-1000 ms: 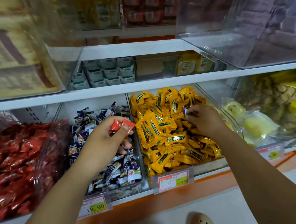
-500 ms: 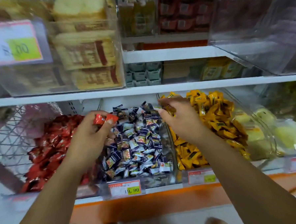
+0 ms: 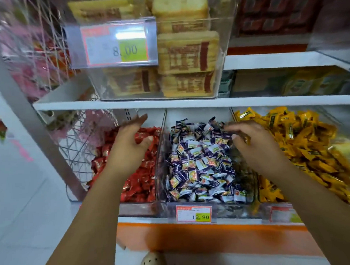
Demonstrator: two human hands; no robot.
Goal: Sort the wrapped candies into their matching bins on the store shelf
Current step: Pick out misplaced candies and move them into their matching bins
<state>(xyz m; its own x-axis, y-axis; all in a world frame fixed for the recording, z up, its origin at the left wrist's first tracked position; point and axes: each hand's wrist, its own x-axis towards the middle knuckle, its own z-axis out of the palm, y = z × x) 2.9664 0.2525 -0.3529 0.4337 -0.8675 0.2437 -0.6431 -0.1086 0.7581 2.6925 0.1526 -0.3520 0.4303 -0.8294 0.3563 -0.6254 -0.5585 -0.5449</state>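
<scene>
On the lower shelf (image 3: 140, 219), head view, three clear bins (image 3: 161, 157) stand side by side: red candies (image 3: 140, 180) at left, blue-and-white candies (image 3: 200, 165) in the middle, yellow candies (image 3: 304, 137) at right. The left hand (image 3: 130, 149) hovers over the red candies, grip open, fingers spread, holding nothing. The right hand (image 3: 252, 148) hovers over the blue-and-white candies, beside the yellow candies. Blur hides its fingertips, so whether its grip holds a candy cannot be told. A price tag (image 3: 193, 213) reading 19.90 fronts the middle bin. Above, an upper bin (image 3: 222, 48) holds stacked biscuit packs (image 3: 188, 52).
</scene>
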